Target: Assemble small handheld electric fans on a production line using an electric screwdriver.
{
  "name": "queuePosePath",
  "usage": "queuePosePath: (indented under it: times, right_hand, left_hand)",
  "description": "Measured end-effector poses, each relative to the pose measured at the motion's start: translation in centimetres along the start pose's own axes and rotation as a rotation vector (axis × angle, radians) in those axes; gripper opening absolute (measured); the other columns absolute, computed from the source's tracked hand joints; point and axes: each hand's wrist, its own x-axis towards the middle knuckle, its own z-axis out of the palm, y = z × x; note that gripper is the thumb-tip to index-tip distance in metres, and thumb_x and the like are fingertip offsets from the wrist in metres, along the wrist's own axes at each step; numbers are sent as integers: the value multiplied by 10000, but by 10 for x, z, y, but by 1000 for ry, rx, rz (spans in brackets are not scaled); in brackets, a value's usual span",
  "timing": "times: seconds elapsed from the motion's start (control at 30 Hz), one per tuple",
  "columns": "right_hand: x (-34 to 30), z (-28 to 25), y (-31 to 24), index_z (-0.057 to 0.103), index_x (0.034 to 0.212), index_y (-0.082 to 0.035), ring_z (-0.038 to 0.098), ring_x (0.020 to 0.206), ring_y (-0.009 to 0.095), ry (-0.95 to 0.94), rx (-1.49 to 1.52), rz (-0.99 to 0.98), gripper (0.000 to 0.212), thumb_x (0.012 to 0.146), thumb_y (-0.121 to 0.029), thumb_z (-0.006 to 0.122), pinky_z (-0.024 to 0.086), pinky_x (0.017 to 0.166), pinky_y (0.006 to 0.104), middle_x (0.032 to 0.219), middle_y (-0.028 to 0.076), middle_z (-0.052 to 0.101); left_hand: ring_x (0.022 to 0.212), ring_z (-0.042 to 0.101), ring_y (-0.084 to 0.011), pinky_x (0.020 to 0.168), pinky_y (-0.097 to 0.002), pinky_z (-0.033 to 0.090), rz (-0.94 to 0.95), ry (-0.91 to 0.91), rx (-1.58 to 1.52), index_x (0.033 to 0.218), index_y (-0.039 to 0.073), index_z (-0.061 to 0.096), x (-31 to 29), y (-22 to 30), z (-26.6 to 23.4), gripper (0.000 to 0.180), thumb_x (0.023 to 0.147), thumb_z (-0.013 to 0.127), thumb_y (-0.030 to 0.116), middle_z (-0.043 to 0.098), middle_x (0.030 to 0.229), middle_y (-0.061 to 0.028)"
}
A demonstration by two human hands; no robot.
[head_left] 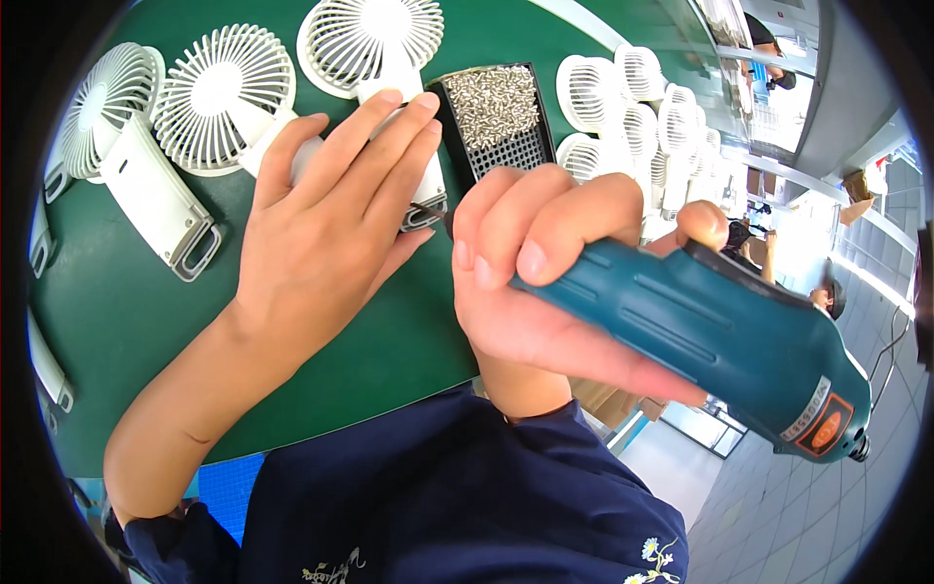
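My right hand (555, 263) is wrapped round a teal electric screwdriver (720, 321), with the thumb resting on its dark upper strip. The thin bit points left, to the loop end of a white handheld fan (431, 185). Whether the tip touches a screw there is too small to tell. Across this fan's handle lies my left hand (331, 214), gripping it with the thumb by the loop end. A second white fan (224, 97) has its handle partly hidden under the left hand's fingers.
A black tray (513, 156) of small silver screws (494, 102) stands just beyond my right hand. More white fans (141, 195) lie at the left, and several white fan heads (589, 92) cluster at the far right. All rest on a green table (321, 389). Other people (769, 49) are in the background.
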Motion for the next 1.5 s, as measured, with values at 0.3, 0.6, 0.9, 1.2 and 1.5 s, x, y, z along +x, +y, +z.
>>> queuePosePath:
  times: [0.3,0.6,0.9,1.2,1.5]
  right_hand:
    - [3,-5,1,312,1409,-192,524,691,284,-71,-13,20,610,913,-500,491,447,637,394,912,169,551]
    - [11,-18,-21,418,1353,-175,454,500,167,340,-69,-255,818,842,-808,331,388,419,309,760,72,497]
    - [-5,-70,-29,425,1244,-204,391,397,141,786,-274,-305,902,755,-910,150,355,329,270,634,44,457]
    - [-11,-74,-16,384,1265,-189,405,383,160,713,-191,-289,911,752,-910,168,360,332,277,638,70,482]
    - [-13,-79,-12,390,1250,-181,398,374,161,748,-205,-262,918,746,-913,160,359,327,280,627,67,481]
  left_hand:
    - [1312,450,-214,1037,-416,322,7,5,22,1287,18,561,-1,-1,-1,567,800,654,294,518,1404,-55]
    - [1341,417,-243,1048,-434,314,2,-58,-23,1349,37,497,1,0,-6,758,680,780,252,477,1435,-69]
    - [1281,405,-345,1112,-537,231,-132,-152,72,1408,38,389,-13,6,-14,902,637,820,219,408,1429,-156]
    - [1328,347,-317,1142,-548,130,-105,-282,133,1432,135,425,-23,20,-15,769,745,749,252,335,1493,-125]
    - [1328,349,-303,1148,-538,111,-120,-301,125,1425,144,441,-21,19,-13,747,750,742,252,340,1495,-99]
